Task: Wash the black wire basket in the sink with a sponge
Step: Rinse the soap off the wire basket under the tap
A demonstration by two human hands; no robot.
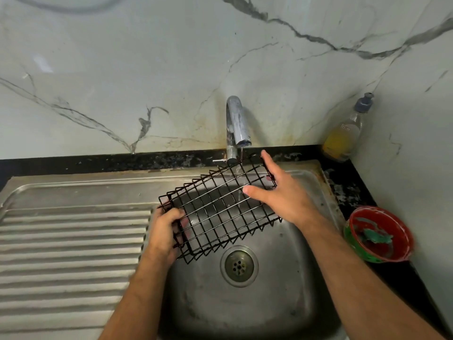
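Marble wall behind, steel sink (pixel 306 285) below, and the black wire basket (pixel 220 209) hangs tilted over the bowl. At its near-left end the left hand (pixel 163 231) has its fingers curled round the wires; the right hand (pixel 282 192) lies flat on the far end, fingers straight. Thin water from the tap (pixel 236 123) hits the mesh. Over on the bench the sponge (pixel 375 238) sits untouched in its red bowl (pixel 382 233), so I'd say wetting only, scrubbing yet to come.
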